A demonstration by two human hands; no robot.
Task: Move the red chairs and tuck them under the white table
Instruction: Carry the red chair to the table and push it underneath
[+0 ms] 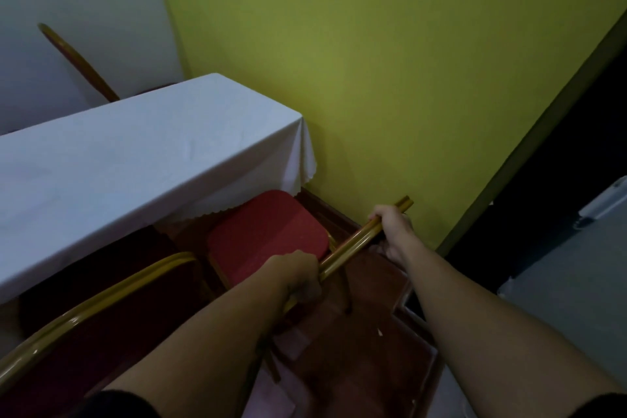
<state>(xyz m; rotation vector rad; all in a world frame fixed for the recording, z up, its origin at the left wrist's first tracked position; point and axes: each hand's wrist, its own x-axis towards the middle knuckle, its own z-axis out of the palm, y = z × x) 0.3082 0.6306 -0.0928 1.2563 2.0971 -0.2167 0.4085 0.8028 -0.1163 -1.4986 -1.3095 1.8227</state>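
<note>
Left hand (300, 276) and right hand (393, 231) clamped on red chair (268, 237) backrest, seat partly under white table (135, 159)

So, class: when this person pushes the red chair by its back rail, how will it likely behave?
The red chair probably moves as one stiff piece, given its metal frame. Both hands, left and right, grip high, so it may tip. The tablecloth looks floppy and would give way.

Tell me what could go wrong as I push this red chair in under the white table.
1. The tablecloth hem hangs over the red seat; pushing further could snag and drag it.
2. The green wall is close beside the right hand on the gold backrest rail; knuckles or frame may scrape it.
3. The neighbouring chair's gold frame sits close by the left hand; the frames could knock.
</note>
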